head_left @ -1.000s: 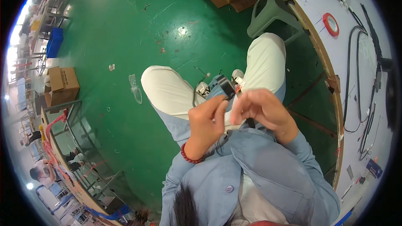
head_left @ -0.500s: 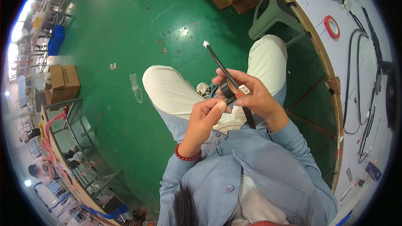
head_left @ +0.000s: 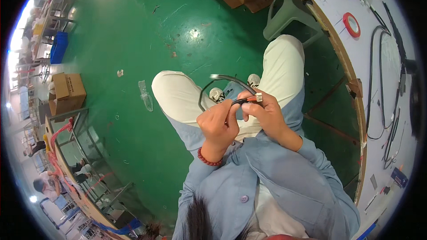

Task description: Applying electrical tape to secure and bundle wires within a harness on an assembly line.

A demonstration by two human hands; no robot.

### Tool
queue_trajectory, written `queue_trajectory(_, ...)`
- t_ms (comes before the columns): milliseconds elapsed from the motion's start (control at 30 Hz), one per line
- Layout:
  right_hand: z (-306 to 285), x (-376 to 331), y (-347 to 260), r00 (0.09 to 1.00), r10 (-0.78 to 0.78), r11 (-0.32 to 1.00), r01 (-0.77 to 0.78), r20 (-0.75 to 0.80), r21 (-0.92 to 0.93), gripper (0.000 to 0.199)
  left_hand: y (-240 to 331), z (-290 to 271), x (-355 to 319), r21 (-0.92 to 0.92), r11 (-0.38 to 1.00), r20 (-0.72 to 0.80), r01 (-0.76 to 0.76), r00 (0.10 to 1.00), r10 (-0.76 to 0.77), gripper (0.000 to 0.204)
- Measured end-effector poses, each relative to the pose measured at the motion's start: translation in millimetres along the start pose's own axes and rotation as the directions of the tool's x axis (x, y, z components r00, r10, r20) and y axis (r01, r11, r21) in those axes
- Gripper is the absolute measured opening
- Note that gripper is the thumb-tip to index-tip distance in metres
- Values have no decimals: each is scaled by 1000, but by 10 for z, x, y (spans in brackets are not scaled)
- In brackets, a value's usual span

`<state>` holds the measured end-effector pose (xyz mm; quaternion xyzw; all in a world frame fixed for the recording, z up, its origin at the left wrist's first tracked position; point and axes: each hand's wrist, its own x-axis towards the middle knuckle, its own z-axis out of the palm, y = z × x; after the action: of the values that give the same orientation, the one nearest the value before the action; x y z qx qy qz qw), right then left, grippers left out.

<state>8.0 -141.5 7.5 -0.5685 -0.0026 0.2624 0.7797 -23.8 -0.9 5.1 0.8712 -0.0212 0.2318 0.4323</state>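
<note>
A black cable (head_left: pixel 235 80) curves over my lap, between my knees and my hands. At its near end, orange and red wires (head_left: pixel 252 99) run into a small white connector (head_left: pixel 259 97). My right hand (head_left: pixel 269 118) pinches the cable by these wires, the connector resting at its fingers. My left hand (head_left: pixel 218 123), wearing a red bead bracelet on its wrist, is closed on the black-covered part beside the wires. A thin dark strand (head_left: pixel 201 100) loops up left of that hand; whether it is cable or tape I cannot tell.
On the right, a white worktable (head_left: pixel 360 62) carries a red tape roll (head_left: pixel 352 25), black cables (head_left: pixel 371 75) and a dark blue tool (head_left: pixel 399 178). A pale green stool (head_left: pixel 291 18) stands by its edge. Cardboard boxes (head_left: pixel 69 91) and a metal-framed bench (head_left: pixel 66 151) are at left.
The black tape roll visible at my right hand has gone from sight. The cable's far end has swung lower and left, and my left hand has turned over, knuckles up.
</note>
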Motion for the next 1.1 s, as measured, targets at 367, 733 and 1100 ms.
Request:
queue_trajectory(367,-322,-215,-884,935,-206,975,221,289,-19,8,-436,-44,33,-289,854,-2,432,892,-452,22)
queue_trajectory(733,-1779,-222,-1515,551,-823,-181,-487,-139,-854,16,31,-112,554,-826,31,518,563,780,-351,23)
queue_trajectory(1100,-65,-108,-1206,845,-533,557,388,42,-735,17,191,-7,419,-741,361,456,567,818,-351,26)
